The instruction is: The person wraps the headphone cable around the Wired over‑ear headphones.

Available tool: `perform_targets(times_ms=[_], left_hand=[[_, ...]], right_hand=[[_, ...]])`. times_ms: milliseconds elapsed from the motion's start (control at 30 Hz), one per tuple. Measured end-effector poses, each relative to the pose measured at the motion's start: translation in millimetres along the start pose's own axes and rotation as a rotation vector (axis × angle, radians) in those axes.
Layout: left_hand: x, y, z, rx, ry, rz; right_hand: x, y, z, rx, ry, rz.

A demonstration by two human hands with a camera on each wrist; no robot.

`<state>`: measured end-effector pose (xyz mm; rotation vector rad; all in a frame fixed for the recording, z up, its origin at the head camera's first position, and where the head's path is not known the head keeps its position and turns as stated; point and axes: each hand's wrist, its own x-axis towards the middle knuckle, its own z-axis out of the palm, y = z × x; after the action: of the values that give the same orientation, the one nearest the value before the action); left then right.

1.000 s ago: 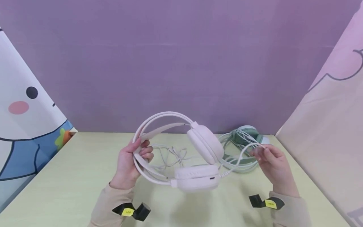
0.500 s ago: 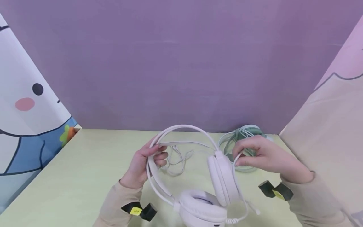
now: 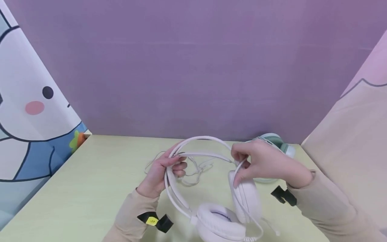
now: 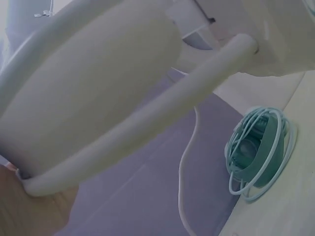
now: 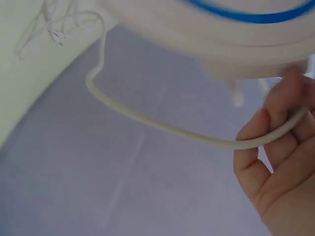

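Note:
A pair of white over-ear headphones [image 3: 246, 196] is held up above the table, tilted, with the ear cups toward the lower right in the head view. My left hand [image 3: 161, 173] grips the headband at its left side, fingers curled round it. Beside the upper ear cup, my right hand [image 3: 263, 161] pinches the white headphone cable [image 5: 167, 129] between thumb and fingers. That cable runs down past the cups to the lower ear cup. In the left wrist view, the headband [image 4: 147, 120] crosses close to the camera.
Green headphones [image 4: 268, 152] with a coiled cable lie at the table's back right, partly behind my right hand in the head view. A thin white cable [image 3: 193, 183] lies loosely tangled on the pale table [image 3: 99, 181]. A purple wall [image 3: 193, 74] stands behind.
My right hand has moved left with the cable, from near the green headphones to the upper white ear cup. The white headphones have turned and moved right and lower in view.

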<state>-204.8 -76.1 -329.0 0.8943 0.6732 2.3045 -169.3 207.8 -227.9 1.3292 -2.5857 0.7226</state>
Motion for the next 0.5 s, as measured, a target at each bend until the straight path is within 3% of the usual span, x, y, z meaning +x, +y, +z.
perform_targets(times_ms=[100,167,333,400,500], left_hand=[[2.6,-2.7,-2.0,-0.062,-0.038,-0.003],[3.6,-3.1,-2.9,-0.116,-0.052,0.003],[2.5,-2.6,-2.7,-0.252,-0.055,0.002],[0.8,-2.8,-1.4,-0.306,-0.038,-0.011],[-2.1,-2.4,1.3,-0.395,-0.022,-0.015]], right_hand=[[-2.1,6.2,0.5,0.119,-0.031,0.171],[-4.1,14.6,0.7,0.269,-0.023,0.199],[-10.2,42.0,8.1,0.686,-0.004,0.036],[-13.3,52.2,14.5,0.766,-0.018,-0.005],[-18.5,64.2,28.0,0.81,-0.022,0.011]])
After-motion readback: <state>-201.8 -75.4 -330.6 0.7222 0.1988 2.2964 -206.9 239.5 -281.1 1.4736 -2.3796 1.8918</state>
